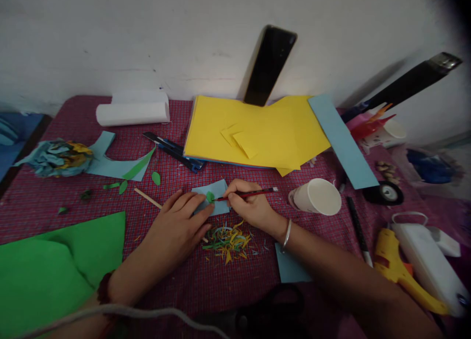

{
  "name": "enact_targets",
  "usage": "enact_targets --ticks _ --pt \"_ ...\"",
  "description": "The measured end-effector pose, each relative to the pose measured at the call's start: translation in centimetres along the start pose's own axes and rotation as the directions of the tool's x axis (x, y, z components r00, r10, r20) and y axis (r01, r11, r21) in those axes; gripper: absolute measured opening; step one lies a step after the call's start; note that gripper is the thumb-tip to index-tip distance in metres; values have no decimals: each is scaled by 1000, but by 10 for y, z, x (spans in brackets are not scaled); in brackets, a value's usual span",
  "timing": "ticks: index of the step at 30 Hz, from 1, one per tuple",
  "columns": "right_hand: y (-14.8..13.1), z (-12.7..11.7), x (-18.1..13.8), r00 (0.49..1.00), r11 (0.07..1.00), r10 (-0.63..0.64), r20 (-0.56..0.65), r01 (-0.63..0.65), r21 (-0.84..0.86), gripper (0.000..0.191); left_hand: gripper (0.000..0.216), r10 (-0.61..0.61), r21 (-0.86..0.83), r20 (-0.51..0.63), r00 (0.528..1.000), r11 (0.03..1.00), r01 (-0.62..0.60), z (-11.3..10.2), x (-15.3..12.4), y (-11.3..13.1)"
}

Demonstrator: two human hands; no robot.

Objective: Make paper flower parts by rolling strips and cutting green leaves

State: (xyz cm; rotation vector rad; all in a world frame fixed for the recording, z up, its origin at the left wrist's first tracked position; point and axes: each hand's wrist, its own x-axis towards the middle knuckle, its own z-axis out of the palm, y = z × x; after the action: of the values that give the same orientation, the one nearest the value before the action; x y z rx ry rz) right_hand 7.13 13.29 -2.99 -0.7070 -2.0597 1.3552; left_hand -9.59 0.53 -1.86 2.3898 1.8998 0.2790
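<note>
My right hand point(250, 204) is closed round a red pencil point(253, 194), its tip pointing left at a small green paper leaf point(210, 196). The leaf lies on a small light blue paper piece point(218, 189). My left hand point(176, 226) rests flat on the red checked cloth point(44, 201), fingers stretched out, fingertips pressing the blue piece beside the leaf. A thin wooden stick point(147, 198) runs under my left hand. A heap of coloured paper shreds point(228, 241) lies just in front of both hands.
Yellow sheets point(257, 130), a light blue strip point(342, 140), a white cup on its side point(318, 196), a black marker point(358, 228), a yellow glue gun point(401, 273), green paper point(55, 265), a cutter point(172, 150), a white roll point(132, 112), a phone point(270, 64) leaning on the wall.
</note>
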Motion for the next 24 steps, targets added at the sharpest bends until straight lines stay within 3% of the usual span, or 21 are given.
enact_targets --ticks 9,14,24 --pt "3 2 -1 1000 999 -19 -4 18 -28 16 30 9 47 -13 1000 999 -8 5 -2 0" --pt "1 0 -2 997 999 24 -74 -26 -20 16 29 13 44 -20 1000 999 -12 5 -2 0" --pt "-2 5 -1 1000 999 -18 6 18 -50 15 33 0 22 32 999 1000 -1 2 0 0"
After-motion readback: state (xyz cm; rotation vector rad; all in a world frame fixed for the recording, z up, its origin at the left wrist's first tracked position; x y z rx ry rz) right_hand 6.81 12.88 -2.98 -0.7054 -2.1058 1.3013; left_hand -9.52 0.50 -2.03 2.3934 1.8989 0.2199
